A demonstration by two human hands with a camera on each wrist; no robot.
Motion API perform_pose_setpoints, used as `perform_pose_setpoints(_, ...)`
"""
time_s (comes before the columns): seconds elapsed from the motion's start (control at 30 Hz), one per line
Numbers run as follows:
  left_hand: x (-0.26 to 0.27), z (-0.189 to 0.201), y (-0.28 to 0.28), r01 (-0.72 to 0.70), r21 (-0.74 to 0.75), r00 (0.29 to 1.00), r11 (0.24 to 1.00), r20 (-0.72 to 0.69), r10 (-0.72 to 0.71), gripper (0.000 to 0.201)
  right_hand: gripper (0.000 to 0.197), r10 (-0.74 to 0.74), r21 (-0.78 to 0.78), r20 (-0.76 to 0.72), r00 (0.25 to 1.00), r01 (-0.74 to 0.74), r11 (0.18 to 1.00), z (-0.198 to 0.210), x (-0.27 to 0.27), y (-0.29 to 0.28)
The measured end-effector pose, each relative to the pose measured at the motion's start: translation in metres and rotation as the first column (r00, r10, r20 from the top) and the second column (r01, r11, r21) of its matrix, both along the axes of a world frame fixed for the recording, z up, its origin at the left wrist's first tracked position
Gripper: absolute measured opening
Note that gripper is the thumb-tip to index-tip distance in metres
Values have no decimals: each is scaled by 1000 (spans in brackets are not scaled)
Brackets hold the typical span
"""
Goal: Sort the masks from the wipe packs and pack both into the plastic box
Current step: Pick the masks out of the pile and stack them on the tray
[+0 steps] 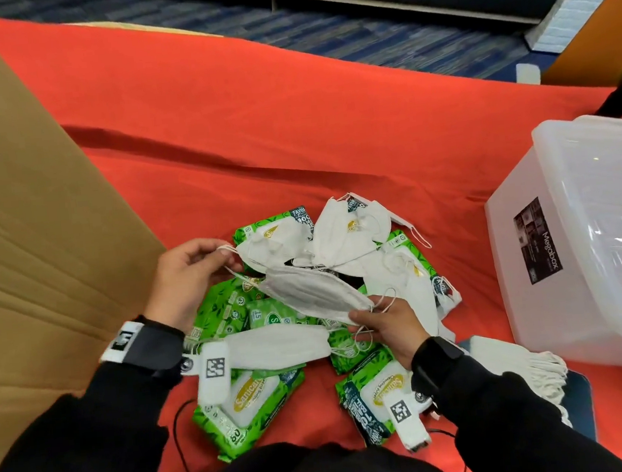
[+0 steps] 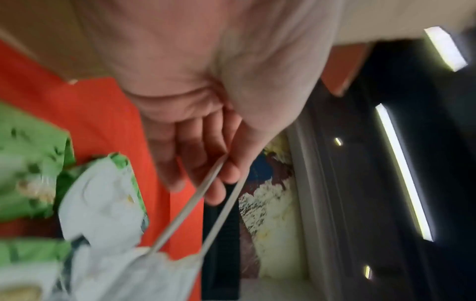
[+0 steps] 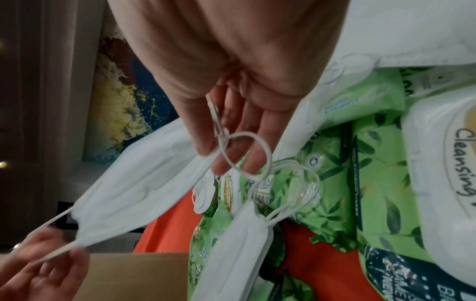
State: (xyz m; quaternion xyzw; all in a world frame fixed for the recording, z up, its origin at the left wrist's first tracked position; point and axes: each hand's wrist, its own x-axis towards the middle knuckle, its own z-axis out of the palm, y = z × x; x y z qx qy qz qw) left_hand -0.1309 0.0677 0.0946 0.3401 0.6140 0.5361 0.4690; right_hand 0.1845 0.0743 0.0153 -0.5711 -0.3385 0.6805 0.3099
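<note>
A white folded mask (image 1: 314, 292) is stretched just above the pile between both hands. My left hand (image 1: 225, 256) pinches its ear loop (image 2: 195, 199) at the upper left end. My right hand (image 1: 361, 312) pinches the other end, where a loop (image 3: 244, 154) curls round the fingers (image 3: 231, 142). In the right wrist view the mask (image 3: 134, 193) runs down to the left hand (image 3: 46, 264). Below lies a heap of green wipe packs (image 1: 241, 403) and more white masks (image 1: 350, 232); a flat stack of masks (image 1: 277, 346) lies across the packs. The clear plastic box (image 1: 583, 230) stands to the right.
A big brown cardboard sheet (image 1: 37, 222) leans along the left side. Everything lies on an orange cloth (image 1: 255, 127). A white fringed cloth (image 1: 520, 368) lies between my right arm and the box. A thin black cable (image 1: 178, 435) runs near the front packs.
</note>
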Motion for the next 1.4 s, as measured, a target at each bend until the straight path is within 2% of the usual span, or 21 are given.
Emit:
perform_pose_setpoints(0.07, -8, 8, 3, 103, -94, 953, 990, 295, -71, 17, 20, 30, -78, -55, 998, -34, 996, -1, 3, 0)
perform_pose_setpoints(0.17, -18, 1, 5, 210, -165, 878, 964, 465, -112, 27, 10, -57, -178, -107, 993, 37, 983, -3, 9, 4)
perform_pose_setpoints(0.27, -27, -23, 0, 261, -213, 904, 942, 397, -161, 35, 14, -180, -189, -152, 972, 150, 970, -2, 22, 14)
perform_pose_setpoints(0.33, -32, -42, -10, 378, -319, 919, 869, 240, -311, 43, 17, -327, -242, -289, 900, 262, 934, 4, 35, 23)
perform_pose_setpoints(0.4, -35, -55, -22, 491, -466, 849, 736, 65, -525, 41, 23, -410, -273, -394, 822, 322, 907, 14, 45, 33)
perform_pose_setpoints(0.43, -36, -60, -28, 536, -515, 792, 669, 32, -610, 35, 25, -396, -261, -415, 819, 309, 914, 23, 49, 37)
perform_pose_setpoints(0.5, -40, -64, -36, 656, -487, 717, 577, 163, -678, 35, 28, -285, -186, -412, 865, 227, 956, 38, 50, 42)
perform_pose_setpoints(0.53, -44, -64, -39, 695, -406, 713, 593, 280, -643, 38, 31, -218, -132, -390, 895, 180, 975, 42, 48, 43)
perform_pose_setpoints(0.57, -50, -64, -39, 694, -289, 711, 660, 418, -565, 40, 32, -155, -78, -351, 924, 136, 988, 42, 46, 44)
perform_pose_setpoints(0.6, -55, -62, -38, 657, -134, 661, 741, 575, -482, 38, 31, -83, -24, -284, 955, 79, 997, 40, 43, 44)
perform_pose_setpoints(0.67, -65, -56, -33, 489, 161, 425, 857, 814, -395, 27, 22, 135, 73, -50, 990, -131, 989, 30, 40, 41)
perform_pose_setpoints(0.7, -69, -54, -30, 398, 197, 380, 896, 853, -357, 32, 20, 279, 86, 84, 957, -286, 954, 25, 39, 38)
perform_pose_setpoints(0.77, -72, -46, -22, 348, 90, 463, 933, 849, -254, 27, 17, 509, 14, 241, 826, -527, 849, 15, 37, 31)
perform_pose_setpoints(0.8, -74, -43, -19, 347, -30, 575, 938, 797, -187, 21, 19, 561, -34, 265, 784, -574, 818, 10, 37, 28)
perform_pose_setpoints(0.87, -70, -40, -24, 285, -314, 824, 906, 563, -64, 20, 19, 541, -116, 273, 796, -531, 839, 1, 32, 24)
perform_pose_setpoints(0.93, -67, -51, -32, 219, -438, 916, 872, 400, -29, 16, 11, 445, -143, 302, 843, -421, 896, -8, 24, 22)
perform_pose_setpoints(1.17, -61, -98, -69, 140, -594, 977, 792, 215, -12, 5, 9, 278, 2, 574, 770, -341, 940, -31, -10, 9)
perform_pose_setpoints(1.3, -63, -100, -76, 86, -611, 996, 787, 54, -67, 11, 11, 284, -31, 591, 755, -331, 943, -30, -14, 5)
perform_pose_setpoints(1.33, -66, -101, -76, 68, -595, 989, 801, -67, -133, 15, 12, 282, -34, 581, 764, -323, 946, -26, -13, 5)
perform_pose_setpoints(1.37, -69, -102, -74, 47, -569, 936, 821, -263, -235, 18, 13, 279, -26, 578, 767, -324, 946, -22, -13, 6)
perform_pose_setpoints(1.4, -70, -100, -72, 38, -534, 814, 845, -473, -336, 25, 14, 277, 0, 598, 752, -345, 938, -18, -12, 8)
